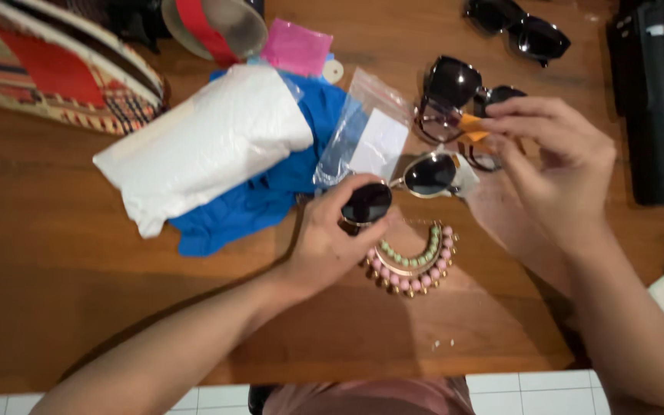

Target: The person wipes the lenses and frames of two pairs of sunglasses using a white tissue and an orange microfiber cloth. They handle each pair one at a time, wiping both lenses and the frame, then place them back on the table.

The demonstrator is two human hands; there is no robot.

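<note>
round sunglasses point(401, 188) pinched at one lens by left hand point(332, 238) | long axis runs rightward to right hand point(562, 165) | orange tag point(472, 127), seemingly, pinched there

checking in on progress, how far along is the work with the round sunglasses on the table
Looks done: little to show; a clear plastic bag lies open-looking beside the work. In hand: the left hand holds the round sunglasses by one lens, while the right hand pinches a small orange piece above them. Left, apparently: two dark pairs and the beaded necklace lie untouched.
</note>
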